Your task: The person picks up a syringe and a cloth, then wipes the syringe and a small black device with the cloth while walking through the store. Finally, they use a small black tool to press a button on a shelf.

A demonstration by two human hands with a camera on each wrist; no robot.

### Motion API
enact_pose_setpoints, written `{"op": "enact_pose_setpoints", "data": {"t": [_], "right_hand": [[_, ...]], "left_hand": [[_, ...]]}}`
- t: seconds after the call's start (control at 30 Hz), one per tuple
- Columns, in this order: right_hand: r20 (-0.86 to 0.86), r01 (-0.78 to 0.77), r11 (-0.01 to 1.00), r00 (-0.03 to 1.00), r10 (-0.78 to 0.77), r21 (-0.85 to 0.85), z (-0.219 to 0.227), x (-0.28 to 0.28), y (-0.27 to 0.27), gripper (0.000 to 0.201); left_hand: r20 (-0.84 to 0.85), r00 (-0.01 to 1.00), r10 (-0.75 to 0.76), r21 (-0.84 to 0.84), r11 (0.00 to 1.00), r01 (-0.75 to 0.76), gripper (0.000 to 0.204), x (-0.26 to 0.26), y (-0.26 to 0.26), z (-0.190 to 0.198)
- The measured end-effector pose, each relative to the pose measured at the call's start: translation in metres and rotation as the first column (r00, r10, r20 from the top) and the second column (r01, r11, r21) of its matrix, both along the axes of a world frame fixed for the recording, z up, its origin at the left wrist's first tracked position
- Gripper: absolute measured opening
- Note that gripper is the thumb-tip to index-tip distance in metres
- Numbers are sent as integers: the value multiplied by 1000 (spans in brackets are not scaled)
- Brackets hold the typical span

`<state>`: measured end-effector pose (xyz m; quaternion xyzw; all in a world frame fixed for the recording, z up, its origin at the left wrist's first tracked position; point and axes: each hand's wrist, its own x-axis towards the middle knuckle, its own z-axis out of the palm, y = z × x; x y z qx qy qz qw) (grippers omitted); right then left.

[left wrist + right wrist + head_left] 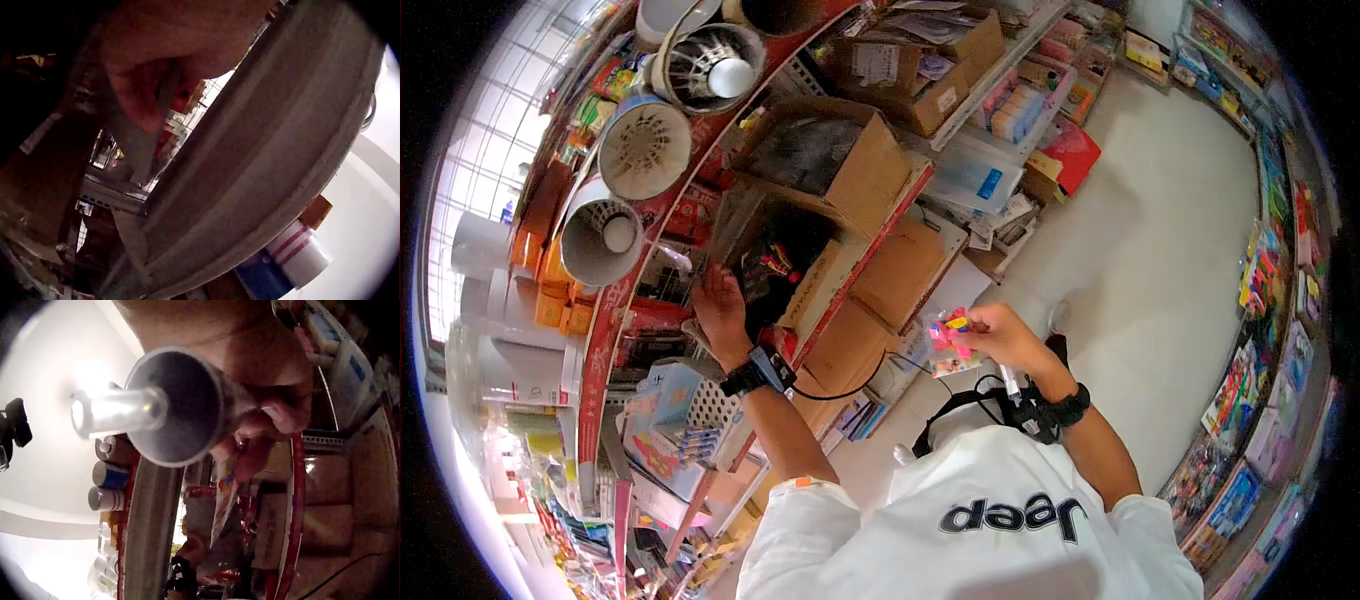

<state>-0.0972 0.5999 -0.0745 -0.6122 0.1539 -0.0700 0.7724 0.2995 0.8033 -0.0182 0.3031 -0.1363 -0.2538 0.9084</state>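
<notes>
My left hand [722, 315] reaches into a shelf beside a dark open box [800, 235] with small bright-coloured pieces inside. In the left wrist view, the fingers of that hand [187, 37] curl at the edge of a grey flat panel [142, 150], partly in shadow. My right hand [1005, 335] pinches a clear packet with pink pieces [950, 335] in front of my body. Seen edge-on in the right wrist view, the packet [224, 500] hangs below the fingers. A round dark-faced thing with a pale tube [175, 406] sticks out from this hand [275, 369] towards the camera.
Open cardboard boxes [875, 175] line the shelf, whose front edge [860, 265] is red. White tubs with shuttlecock tubes [645, 150] stand on the upper shelf at left. Packaged goods [1260, 270] hang along the right, beyond the pale floor [1160, 210]. A black cable [840, 395] loops between the wrists.
</notes>
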Motion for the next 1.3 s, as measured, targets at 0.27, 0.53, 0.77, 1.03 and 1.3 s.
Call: {"op": "enact_pose_setpoints", "data": {"t": [0.27,0.53,0.77,1.03,1.3], "right_hand": [[-89,28,994,995,-38,-110,14,2,5,23],[-143,-62,973,989,30,-224,-4,25,8,30],[-158,-171,958,978,136,-231,-26,108,6,23],[-14,-268,926,961,275,-266,-11,250,5,15],[304,-262,911,882,360,-318,-5,350,33,23]], "left_hand": [[79,997,0,71,997,-6,36,-9,6,12],[93,990,107,188,974,-123,44,-36,8,24],[155,968,195,238,944,-228,49,-62,4,43],[45,976,212,201,955,-217,49,-67,18,55],[42,978,202,221,953,-207,50,-76,15,56]]}}
